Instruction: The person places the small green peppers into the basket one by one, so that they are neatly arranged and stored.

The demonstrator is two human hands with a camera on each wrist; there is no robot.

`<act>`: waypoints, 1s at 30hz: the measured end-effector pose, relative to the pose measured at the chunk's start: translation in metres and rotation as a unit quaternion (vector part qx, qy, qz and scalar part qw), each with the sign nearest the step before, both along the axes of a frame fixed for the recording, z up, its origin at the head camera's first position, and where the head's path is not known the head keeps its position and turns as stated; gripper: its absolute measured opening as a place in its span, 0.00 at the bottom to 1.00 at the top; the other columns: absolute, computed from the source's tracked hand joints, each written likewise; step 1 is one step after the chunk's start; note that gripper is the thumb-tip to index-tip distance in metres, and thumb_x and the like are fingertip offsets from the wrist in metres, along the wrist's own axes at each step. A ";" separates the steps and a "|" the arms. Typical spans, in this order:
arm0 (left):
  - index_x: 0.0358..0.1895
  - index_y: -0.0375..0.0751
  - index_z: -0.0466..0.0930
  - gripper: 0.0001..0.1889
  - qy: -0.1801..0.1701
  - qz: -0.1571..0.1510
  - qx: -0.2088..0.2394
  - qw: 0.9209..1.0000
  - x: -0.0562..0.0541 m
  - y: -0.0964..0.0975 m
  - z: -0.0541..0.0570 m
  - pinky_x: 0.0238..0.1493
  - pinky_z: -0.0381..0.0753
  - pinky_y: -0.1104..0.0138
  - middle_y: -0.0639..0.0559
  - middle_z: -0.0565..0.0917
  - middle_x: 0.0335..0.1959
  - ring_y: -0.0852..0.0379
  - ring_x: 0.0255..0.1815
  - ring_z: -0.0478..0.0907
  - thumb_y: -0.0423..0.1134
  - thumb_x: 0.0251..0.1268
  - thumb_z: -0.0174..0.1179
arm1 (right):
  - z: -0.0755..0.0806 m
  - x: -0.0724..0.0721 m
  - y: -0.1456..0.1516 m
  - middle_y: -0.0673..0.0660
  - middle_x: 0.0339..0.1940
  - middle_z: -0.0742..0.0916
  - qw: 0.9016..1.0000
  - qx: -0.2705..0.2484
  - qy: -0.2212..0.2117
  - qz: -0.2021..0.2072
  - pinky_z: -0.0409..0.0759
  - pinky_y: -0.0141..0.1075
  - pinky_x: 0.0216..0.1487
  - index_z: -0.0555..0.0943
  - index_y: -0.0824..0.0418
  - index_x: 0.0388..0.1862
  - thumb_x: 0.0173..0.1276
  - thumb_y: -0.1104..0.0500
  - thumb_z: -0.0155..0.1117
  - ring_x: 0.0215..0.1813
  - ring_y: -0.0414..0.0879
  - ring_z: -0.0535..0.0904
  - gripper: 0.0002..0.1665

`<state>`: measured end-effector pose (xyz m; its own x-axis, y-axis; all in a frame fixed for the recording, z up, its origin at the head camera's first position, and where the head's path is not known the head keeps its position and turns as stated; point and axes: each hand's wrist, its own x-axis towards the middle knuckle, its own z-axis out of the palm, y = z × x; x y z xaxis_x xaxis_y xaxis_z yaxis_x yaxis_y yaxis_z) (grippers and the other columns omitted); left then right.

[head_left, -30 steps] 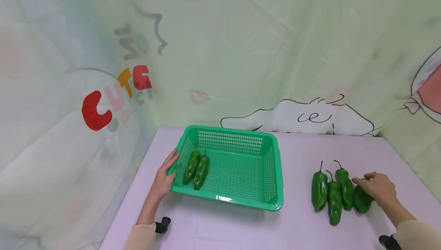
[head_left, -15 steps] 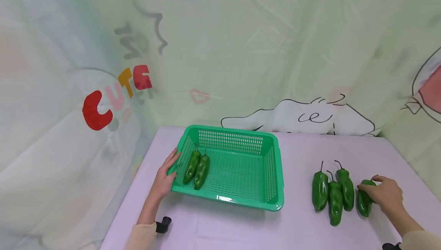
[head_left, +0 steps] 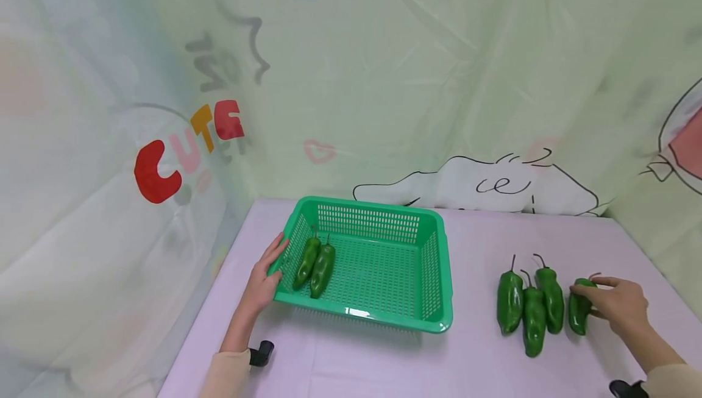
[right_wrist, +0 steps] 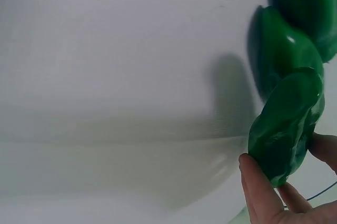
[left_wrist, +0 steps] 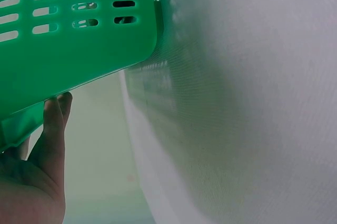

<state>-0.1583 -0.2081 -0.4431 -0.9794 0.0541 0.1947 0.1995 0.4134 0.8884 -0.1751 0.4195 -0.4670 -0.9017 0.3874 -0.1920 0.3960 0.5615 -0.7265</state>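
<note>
one green pepper [head_left: 579,310] is pinched near its stem end by your right hand [head_left: 623,305], probably for a firm hold, beside three peppers [head_left: 534,317] to that hand's left, while your left hand [head_left: 261,283], fingers spread, touches the rim of the basket [head_left: 395,320], seemingly steadying it.

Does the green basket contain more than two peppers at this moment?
No, the green basket shows only two green peppers, which lie side by side.

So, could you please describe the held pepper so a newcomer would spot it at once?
Find the green basket, then the peppers to its right. The held pepper is the rightmost, pinched by the right hand; its three neighbours lie unheld on the table.
</note>
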 end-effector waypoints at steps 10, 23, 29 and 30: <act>0.71 0.25 0.62 0.34 0.000 -0.001 0.000 1.000 0.001 0.001 0.003 0.73 0.50 0.42 0.35 0.56 0.77 0.37 0.78 0.47 0.15 0.56 0.43 | 0.040 -0.012 -0.024 0.62 0.32 0.82 0.993 -0.114 0.006 0.004 0.86 0.40 0.35 0.58 0.88 0.66 0.67 0.56 0.64 0.24 0.38 0.84 0.44; 0.71 0.25 0.62 0.34 -0.007 0.004 0.009 1.000 0.003 0.002 0.002 0.74 0.48 0.43 0.35 0.55 0.77 0.36 0.78 0.46 0.15 0.55 0.44 | 0.092 -0.039 -0.113 0.39 0.28 0.82 0.984 -0.160 0.014 0.074 0.83 0.46 0.49 0.58 0.77 0.73 0.68 0.50 0.65 0.30 0.32 0.83 0.46; 0.71 0.24 0.62 0.34 0.000 0.003 0.007 1.000 0.003 0.002 0.005 0.73 0.48 0.42 0.34 0.56 0.77 0.36 0.78 0.47 0.15 0.55 0.44 | 0.101 -0.051 -0.149 0.47 0.38 0.82 0.982 -0.156 0.033 0.103 0.85 0.39 0.45 0.61 0.76 0.72 0.67 0.51 0.67 0.34 0.33 0.81 0.45; 0.71 0.24 0.62 0.34 0.002 0.003 0.007 1.000 0.003 0.002 0.006 0.73 0.48 0.41 0.34 0.56 0.77 0.36 0.78 0.47 0.15 0.55 0.44 | 0.102 -0.053 -0.154 0.49 0.41 0.82 0.981 -0.156 0.037 0.109 0.85 0.38 0.44 0.62 0.76 0.72 0.67 0.51 0.67 0.34 0.33 0.81 0.45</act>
<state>-0.1554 -0.2060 -0.4374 -0.9790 0.0464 0.1986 0.2003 0.4022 0.8934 -0.2280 0.2650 -0.3647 -0.9727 0.1162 -0.2011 0.2304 0.3732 -0.8987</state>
